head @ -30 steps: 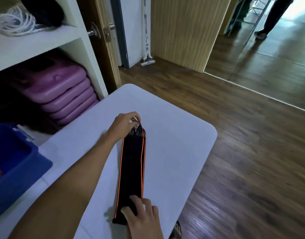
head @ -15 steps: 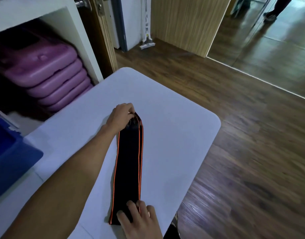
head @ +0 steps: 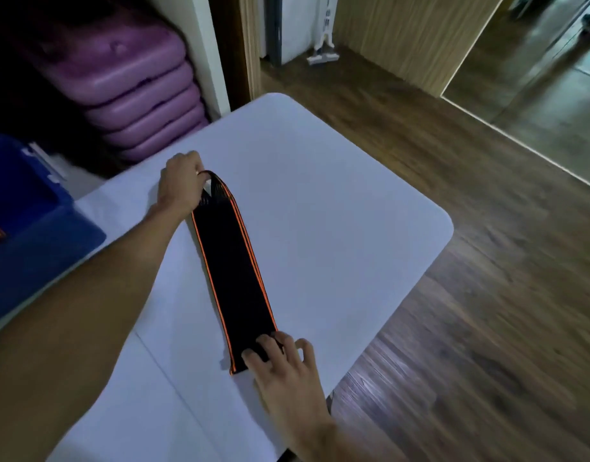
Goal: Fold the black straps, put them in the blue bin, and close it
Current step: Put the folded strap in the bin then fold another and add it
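A black strap [head: 235, 275] with orange edges lies stretched flat along the white table [head: 337, 208]. My left hand [head: 182, 185] grips its far looped end, which is lifted slightly off the table. My right hand [head: 280, 365] presses its fingers flat on the near end. The blue bin [head: 30, 228] stands open at the left edge of the table; something orange and black shows inside it at the far left.
Stacked purple plastic steps [head: 133, 85] fill the shelf unit behind the table. Dark wood floor [head: 487, 295] runs along the table's right side. A white mop head [head: 323, 55] leans near the door at the back.
The strap now lies angled, its far end swung to the left. Both hands keep their hold on its ends. The view has tilted down and shifted.
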`<control>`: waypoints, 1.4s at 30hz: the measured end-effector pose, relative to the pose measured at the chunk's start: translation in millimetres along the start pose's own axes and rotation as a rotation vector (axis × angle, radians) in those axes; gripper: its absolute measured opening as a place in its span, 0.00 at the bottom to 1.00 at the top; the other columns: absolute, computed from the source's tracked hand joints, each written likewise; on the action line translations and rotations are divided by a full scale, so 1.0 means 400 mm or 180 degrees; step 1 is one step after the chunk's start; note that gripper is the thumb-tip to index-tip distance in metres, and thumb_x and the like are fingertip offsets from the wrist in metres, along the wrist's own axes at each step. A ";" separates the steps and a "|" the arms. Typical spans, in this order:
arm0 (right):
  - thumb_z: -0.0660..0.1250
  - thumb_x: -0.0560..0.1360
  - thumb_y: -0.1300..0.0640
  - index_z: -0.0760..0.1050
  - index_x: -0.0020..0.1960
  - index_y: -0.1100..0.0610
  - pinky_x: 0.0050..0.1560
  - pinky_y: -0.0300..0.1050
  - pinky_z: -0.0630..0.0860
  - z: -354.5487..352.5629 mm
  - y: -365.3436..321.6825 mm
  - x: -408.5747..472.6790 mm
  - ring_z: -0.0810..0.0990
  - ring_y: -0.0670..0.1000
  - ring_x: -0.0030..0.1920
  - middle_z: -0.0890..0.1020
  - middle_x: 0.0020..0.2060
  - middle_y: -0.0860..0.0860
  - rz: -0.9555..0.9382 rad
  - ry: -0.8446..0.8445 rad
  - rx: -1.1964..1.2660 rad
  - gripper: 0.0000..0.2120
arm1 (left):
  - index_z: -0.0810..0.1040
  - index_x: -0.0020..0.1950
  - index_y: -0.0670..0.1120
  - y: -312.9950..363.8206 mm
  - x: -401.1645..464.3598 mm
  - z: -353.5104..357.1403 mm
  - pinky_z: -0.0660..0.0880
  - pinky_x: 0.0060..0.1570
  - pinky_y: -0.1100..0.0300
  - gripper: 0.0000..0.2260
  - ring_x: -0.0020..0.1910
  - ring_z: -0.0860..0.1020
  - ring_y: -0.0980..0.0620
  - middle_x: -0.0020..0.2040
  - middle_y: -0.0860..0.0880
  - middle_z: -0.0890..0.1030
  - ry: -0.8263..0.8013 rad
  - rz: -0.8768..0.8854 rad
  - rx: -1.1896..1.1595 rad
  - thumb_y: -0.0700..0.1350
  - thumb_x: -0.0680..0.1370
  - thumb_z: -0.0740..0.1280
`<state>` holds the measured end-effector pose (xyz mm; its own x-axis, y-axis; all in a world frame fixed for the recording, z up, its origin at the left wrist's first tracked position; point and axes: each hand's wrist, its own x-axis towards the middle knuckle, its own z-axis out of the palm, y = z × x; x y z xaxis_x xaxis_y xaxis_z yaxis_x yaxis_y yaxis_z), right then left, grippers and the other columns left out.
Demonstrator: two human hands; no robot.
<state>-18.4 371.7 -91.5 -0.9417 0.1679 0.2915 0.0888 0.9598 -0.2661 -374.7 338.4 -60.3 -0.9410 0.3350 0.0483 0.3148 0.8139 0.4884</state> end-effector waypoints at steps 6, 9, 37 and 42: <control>0.57 0.70 0.62 0.77 0.52 0.50 0.50 0.50 0.73 0.029 0.010 -0.007 0.80 0.55 0.52 0.81 0.51 0.49 -0.0207 -0.0407 0.0073 0.16 | 0.77 0.51 0.49 -0.062 -0.021 -0.017 0.78 0.47 0.51 0.09 0.46 0.80 0.41 0.48 0.40 0.82 -0.0312 -0.0419 -0.0316 0.41 0.72 0.69; 0.58 0.71 0.63 0.78 0.51 0.50 0.48 0.49 0.74 0.026 0.016 -0.028 0.80 0.55 0.51 0.81 0.50 0.49 -0.0327 -0.0349 0.0153 0.16 | 0.84 0.46 0.47 -0.075 -0.007 -0.024 0.78 0.51 0.50 0.08 0.48 0.81 0.39 0.48 0.39 0.84 -0.0044 -0.0319 -0.0053 0.41 0.70 0.68; 0.58 0.68 0.64 0.74 0.63 0.48 0.51 0.50 0.76 0.003 0.042 -0.069 0.78 0.54 0.58 0.79 0.56 0.49 -0.0276 -0.0711 0.0140 0.26 | 0.75 0.62 0.43 -0.034 -0.162 -0.041 0.74 0.56 0.46 0.18 0.57 0.76 0.39 0.58 0.38 0.77 0.0009 -0.0128 -0.0048 0.48 0.74 0.70; 0.63 0.68 0.66 0.75 0.63 0.49 0.50 0.50 0.76 0.003 0.042 -0.057 0.79 0.54 0.57 0.80 0.55 0.49 -0.0324 -0.0725 0.0069 0.26 | 0.75 0.63 0.43 -0.044 -0.244 -0.027 0.72 0.57 0.47 0.16 0.58 0.74 0.39 0.58 0.38 0.76 0.0144 0.0046 0.0022 0.45 0.76 0.67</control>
<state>4.1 383.5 -103.6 -0.9945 0.0134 0.1037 -0.0148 0.9638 -0.2664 -289.9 286.2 -64.1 -0.9409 0.3252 0.0947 0.3292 0.8124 0.4812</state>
